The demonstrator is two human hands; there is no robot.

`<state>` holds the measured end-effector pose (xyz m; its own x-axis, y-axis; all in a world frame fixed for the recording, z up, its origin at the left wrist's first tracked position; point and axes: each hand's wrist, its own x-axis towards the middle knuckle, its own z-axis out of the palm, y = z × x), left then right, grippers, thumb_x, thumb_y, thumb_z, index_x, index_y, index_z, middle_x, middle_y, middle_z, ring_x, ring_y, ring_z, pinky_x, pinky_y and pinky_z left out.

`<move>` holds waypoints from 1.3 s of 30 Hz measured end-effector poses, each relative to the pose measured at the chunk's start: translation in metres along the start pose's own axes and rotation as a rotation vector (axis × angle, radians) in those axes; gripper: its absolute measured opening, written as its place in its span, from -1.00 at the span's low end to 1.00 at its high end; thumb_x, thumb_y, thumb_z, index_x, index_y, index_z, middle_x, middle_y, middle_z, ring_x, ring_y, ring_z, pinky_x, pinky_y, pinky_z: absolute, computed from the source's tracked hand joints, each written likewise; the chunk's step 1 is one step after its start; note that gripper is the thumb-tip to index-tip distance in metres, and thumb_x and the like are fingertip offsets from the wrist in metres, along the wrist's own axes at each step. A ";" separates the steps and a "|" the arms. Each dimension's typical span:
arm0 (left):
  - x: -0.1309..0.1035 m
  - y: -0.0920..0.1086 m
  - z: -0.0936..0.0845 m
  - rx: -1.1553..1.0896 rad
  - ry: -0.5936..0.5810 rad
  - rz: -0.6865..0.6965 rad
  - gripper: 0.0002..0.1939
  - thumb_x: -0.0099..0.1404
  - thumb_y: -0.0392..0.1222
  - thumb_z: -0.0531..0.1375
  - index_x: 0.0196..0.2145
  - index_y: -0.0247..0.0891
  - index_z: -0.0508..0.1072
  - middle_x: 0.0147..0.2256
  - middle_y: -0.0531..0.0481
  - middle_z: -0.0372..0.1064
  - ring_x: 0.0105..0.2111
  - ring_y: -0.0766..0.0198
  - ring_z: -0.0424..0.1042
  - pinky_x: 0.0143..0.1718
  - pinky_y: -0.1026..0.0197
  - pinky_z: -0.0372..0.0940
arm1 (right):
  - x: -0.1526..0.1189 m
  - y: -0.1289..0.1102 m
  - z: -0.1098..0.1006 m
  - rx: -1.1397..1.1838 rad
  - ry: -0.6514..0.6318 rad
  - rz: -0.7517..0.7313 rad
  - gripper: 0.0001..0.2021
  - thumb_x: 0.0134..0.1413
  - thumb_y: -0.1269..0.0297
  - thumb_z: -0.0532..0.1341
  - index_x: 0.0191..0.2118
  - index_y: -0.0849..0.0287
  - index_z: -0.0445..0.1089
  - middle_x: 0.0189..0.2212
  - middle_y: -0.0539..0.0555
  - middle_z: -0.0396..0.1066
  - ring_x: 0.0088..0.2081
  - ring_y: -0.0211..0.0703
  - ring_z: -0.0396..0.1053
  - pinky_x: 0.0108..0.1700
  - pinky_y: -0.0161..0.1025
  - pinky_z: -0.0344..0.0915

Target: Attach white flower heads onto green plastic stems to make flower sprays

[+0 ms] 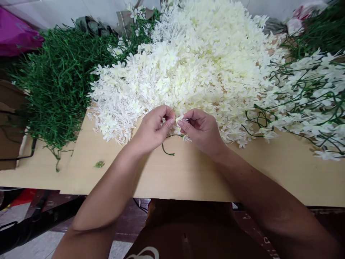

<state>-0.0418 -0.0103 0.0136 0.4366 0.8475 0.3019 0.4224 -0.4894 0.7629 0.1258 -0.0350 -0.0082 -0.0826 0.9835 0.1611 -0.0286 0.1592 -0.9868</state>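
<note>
Both my hands meet at the front edge of a large heap of white flowers (205,61). Pinched between thumb and finger of my right hand (201,127) is a small white flower (179,119). My left hand (159,126) is closed in a pinch at the left side of that same flower, its fingertips almost touching the right ones. A green stem (168,154) hangs or lies curved just below the hands; where its upper end is attached cannot be made out.
A pile of green stems (61,79) stands at the left, beside a cardboard box (9,126). White flowers with green stems (318,104) lie at the right. A small green scrap (99,164) rests on the tan board (178,180). A purple bag (17,32) is at upper left.
</note>
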 end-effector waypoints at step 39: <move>0.002 -0.005 0.000 -0.536 -0.197 -0.335 -0.75 0.15 -0.04 0.27 -0.38 -0.27 0.34 -0.45 0.02 0.34 -0.43 0.29 0.34 -0.40 0.23 0.24 | 0.005 -0.008 -0.007 0.269 -0.140 0.183 -0.92 -0.09 0.30 0.33 -0.42 0.18 0.47 -0.50 -0.03 0.49 -0.46 -0.34 0.40 -0.35 -0.32 0.39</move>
<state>-0.0434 -0.0061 0.0105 0.5090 0.8577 -0.0724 0.1291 0.0071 0.9916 0.1327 -0.0302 0.0004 -0.2459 0.9693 0.0007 -0.2609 -0.0655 -0.9631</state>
